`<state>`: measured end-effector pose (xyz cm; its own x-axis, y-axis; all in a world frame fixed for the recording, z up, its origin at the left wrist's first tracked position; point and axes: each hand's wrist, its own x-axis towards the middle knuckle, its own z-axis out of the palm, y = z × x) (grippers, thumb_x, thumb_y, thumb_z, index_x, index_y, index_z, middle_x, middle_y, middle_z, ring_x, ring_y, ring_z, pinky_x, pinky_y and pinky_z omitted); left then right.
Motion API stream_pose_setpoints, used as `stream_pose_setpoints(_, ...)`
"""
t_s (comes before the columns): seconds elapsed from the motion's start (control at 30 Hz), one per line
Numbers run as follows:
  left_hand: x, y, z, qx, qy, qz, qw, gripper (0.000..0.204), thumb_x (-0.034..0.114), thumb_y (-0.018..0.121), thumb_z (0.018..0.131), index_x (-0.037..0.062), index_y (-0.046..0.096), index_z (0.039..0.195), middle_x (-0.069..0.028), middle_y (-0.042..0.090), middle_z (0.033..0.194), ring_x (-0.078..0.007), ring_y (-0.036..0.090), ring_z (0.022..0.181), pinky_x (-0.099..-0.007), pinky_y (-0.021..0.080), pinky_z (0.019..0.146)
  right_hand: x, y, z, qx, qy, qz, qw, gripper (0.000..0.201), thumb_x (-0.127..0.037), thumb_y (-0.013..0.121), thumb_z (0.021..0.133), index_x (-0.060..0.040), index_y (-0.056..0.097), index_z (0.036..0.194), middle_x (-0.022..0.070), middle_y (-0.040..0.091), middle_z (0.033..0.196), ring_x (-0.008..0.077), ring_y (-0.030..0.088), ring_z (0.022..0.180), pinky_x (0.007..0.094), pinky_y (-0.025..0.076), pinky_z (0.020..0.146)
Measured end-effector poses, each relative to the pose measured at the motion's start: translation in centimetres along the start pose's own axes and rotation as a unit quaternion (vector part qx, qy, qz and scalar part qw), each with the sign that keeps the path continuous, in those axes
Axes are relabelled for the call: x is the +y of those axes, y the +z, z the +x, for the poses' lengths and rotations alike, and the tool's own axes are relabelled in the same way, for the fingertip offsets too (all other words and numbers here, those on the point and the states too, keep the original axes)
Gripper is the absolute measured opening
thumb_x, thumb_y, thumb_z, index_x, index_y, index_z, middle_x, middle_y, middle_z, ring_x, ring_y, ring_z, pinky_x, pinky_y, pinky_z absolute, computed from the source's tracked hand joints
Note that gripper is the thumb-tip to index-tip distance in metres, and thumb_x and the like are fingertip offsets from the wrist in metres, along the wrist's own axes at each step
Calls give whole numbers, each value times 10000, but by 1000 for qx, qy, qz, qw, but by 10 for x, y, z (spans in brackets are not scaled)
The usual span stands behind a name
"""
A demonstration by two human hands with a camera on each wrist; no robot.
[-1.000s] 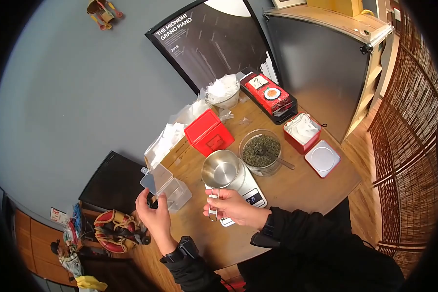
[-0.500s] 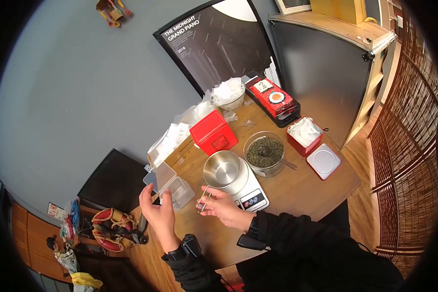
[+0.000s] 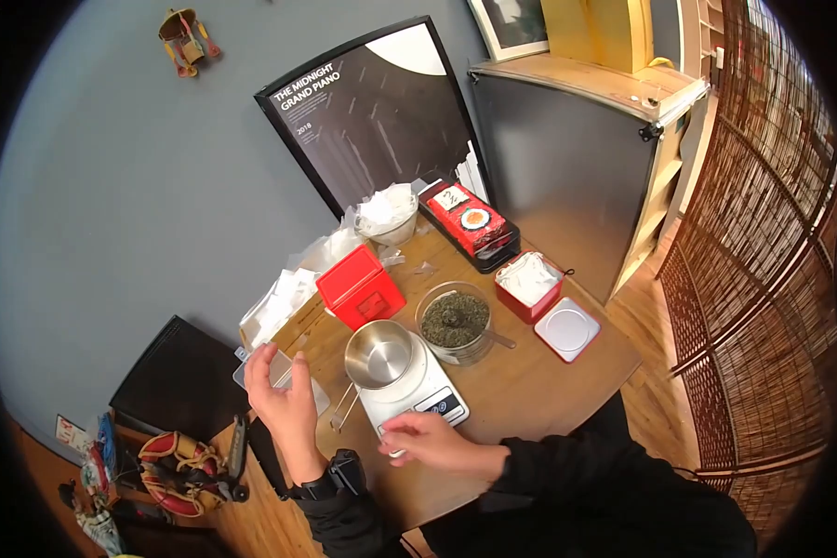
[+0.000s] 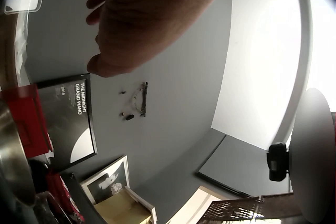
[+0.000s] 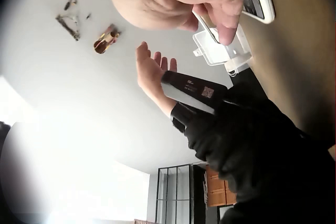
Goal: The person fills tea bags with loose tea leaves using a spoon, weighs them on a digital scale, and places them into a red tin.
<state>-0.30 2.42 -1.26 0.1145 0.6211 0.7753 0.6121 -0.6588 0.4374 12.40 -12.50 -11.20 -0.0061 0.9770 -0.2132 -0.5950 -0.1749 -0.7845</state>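
A steel cup (image 3: pixel 381 361) stands on a white kitchen scale (image 3: pixel 409 395), its wire handle (image 3: pixel 346 405) sticking out toward the near left. My right hand (image 3: pixel 428 443) hovers at the scale's near edge, fingers loosely bent with nothing between them. From the right wrist view, the handle passes behind those fingers. My left hand (image 3: pixel 284 409) is raised left of the cup, thumb and fingers spread apart and holding nothing. It partly covers a clear plastic box (image 3: pixel 320 394) with a raised lid. Right of the cup is a glass bowl (image 3: pixel 456 352) of dried green leaves with a spoon (image 3: pixel 500 338) in it.
Behind the cup stands a red box (image 3: pixel 363 290). White pouches (image 3: pixel 281 299) line the table's far left, with more in a glass bowl (image 3: pixel 387 216). A red packet (image 3: pixel 474 223) lies on a black tray. Rightward are a red tin (image 3: pixel 528 284) and its lid (image 3: pixel 567 329).
My right hand has let go of the cup's wire handle and drawn back toward the scale's near edge. The left hand stays raised and spread. The head view has shifted.
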Motion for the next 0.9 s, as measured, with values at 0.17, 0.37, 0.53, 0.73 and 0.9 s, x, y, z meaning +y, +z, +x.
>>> stream_pose_setpoints(0.17,22,14,11,14,-35,-69,997,344,55,747,807,-20,644,1127,-165,644,1164,-307,601,1124,-394,439,1012,-25,-73,-50,49,-87,-141,985,165,-117,620,979,-17,645,1108,44,674,955,124,686,856,271,562,667)
stream_pose_setpoints(0.37,33,23,13,53,-41,-118,991,327,43,732,820,-29,645,1127,-145,650,1138,-270,610,1081,-371,448,988,-118,-170,-43,364,-305,-358,804,54,-56,629,919,-21,666,938,-22,624,753,65,546,635,241,450,582)
stream_pose_setpoints(0.53,28,23,13,55,-36,-113,991,328,118,722,858,-10,656,1153,-94,658,1116,-190,604,1066,-345,471,934,-159,-191,-29,409,-322,-530,670,170,-46,651,843,-5,672,1007,111,645,802,225,628,693,355,509,661)
stream_pose_setpoints(0.73,27,16,17,48,-48,-128,989,296,36,735,811,-32,655,1087,-143,655,1126,-271,611,1075,-373,452,977,-177,-195,-15,370,-312,-670,563,297,-40,642,807,-94,706,1093,136,603,811,313,629,775,408,516,722)
stream_pose_setpoints(0.9,21,17,17,51,-59,-142,987,294,27,731,806,-28,658,1086,-147,652,1131,-270,609,1092,-374,451,990,-182,-197,-11,353,-301,-720,517,183,-63,657,806,-94,721,974,126,602,810,338,629,812,439,513,736)
